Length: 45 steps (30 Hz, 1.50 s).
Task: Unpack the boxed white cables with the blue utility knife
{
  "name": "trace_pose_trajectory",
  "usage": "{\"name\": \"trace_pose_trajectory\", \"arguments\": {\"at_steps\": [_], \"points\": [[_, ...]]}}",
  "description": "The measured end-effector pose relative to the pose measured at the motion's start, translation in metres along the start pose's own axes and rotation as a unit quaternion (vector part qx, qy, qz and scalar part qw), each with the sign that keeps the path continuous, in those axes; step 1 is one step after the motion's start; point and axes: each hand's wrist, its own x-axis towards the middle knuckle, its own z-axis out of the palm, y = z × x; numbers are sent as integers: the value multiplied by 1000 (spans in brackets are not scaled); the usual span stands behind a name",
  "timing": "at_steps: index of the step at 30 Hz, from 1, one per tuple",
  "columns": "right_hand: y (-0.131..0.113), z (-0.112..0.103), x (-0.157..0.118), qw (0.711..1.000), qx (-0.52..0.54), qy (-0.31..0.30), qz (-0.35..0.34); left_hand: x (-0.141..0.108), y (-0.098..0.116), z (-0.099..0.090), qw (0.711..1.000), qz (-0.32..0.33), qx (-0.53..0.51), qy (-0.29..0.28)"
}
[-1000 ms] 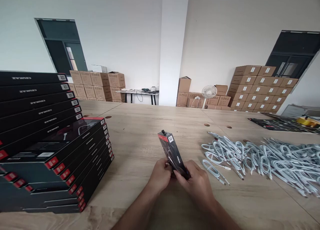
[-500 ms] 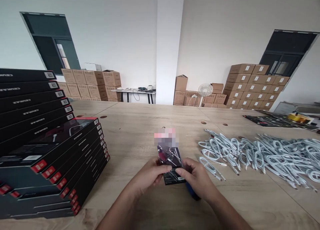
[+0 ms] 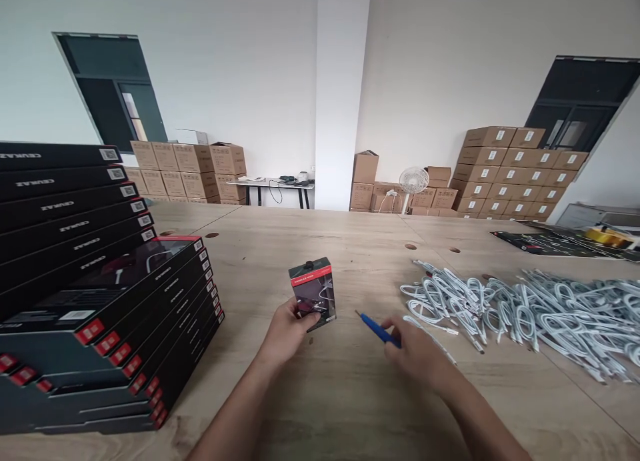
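Black box [image 3: 325,299], just below the centre of the frame, stands nearly upright, its long axis leaning with the top towards upper left; the left hand [image 3: 284,332] is nearer, fingers narrow around its lower left part, so the box lies up and right of that palm; the right hand [image 3: 416,355] holds a blue tool [image 3: 377,328], fingers narrow on it, its tip apart from the box, aimed upper left

Apparent "CEUKAZ" lettering [image 3: 42,183], not fully legible, on stacked black boxes [image 3: 150,284]
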Motion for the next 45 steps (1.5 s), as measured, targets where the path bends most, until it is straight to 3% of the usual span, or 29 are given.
{"name": "trace_pose_trajectory", "arguments": {"at_steps": [4, 7, 12, 23, 33, 40, 45], "points": [[4, -28, -1, 982, 168, -78, -42, 2, -4, -2, 1000, 4, 16, -16], [1, -34, -6, 967, 207, -148, -30, -2, -3, 0, 997, 1, 28, -66], [-2, -25, -6, 969, 193, -146, -49, -9, -1, 9, 990, -10, 44, -135], [-2, -20, -4, 971, 169, -153, -76, -9, -4, 7, 984, -1, 36, -172], [2, -8, -3, 965, 202, -164, -21, -8, -8, 8, 984, -3, -10, -176], [-23, -21, 5, 966, 103, -212, -109, -11, -5, 10, 983, -2, -51, -178], [-44, -28, 15, 961, 51, -237, -129, -10, -13, 13, 983, -20, -94, -155]]}}
